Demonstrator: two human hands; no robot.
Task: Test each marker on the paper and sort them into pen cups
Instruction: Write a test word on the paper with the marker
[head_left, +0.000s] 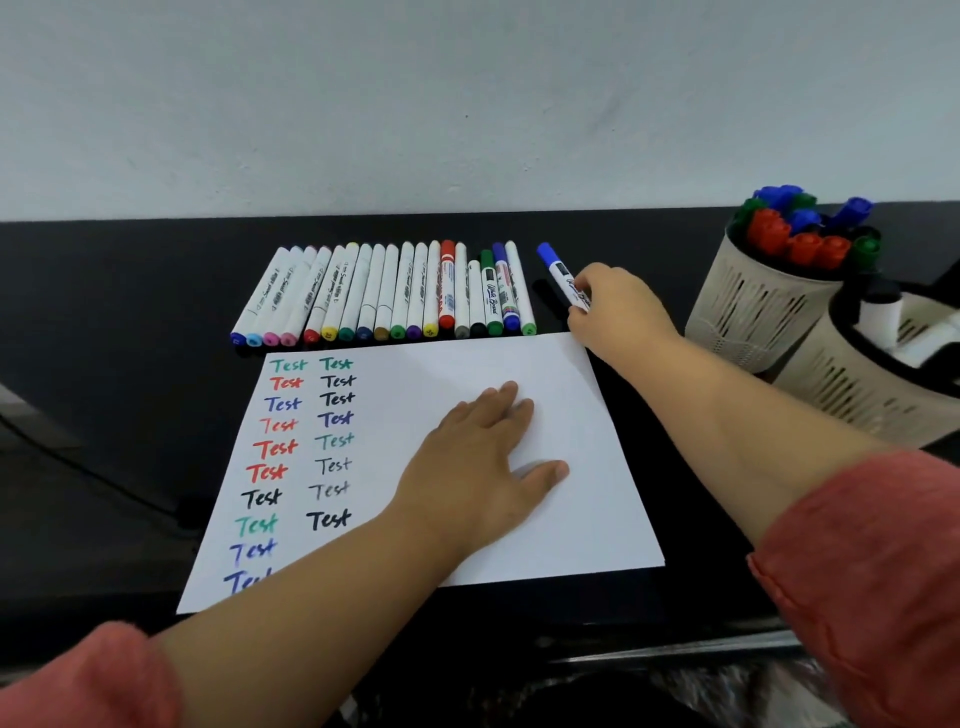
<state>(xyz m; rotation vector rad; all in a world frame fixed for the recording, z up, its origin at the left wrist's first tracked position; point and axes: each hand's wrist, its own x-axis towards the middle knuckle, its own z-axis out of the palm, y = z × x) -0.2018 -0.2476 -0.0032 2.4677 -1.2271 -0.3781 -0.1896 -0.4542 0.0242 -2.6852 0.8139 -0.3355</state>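
A white paper (582, 499) lies on the black table, its left part covered with the word "Test" in several colours. My left hand (478, 462) rests flat on the paper with straight fingers. Beyond the paper's far edge lies a row of several capped markers (384, 296). To the right of the row, my right hand (618, 306) pinches a blue-capped whiteboard marker (558, 273) by its lower end; its cap points away from me. A beige slotted pen cup (753, 312) at the right holds several red, blue and green markers. A second beige cup (872, 384) stands in front of it.
A pale wall runs behind the black table (130, 312). A dark cable (93, 467) trails across the left side. The table's front edge lies just below the paper.
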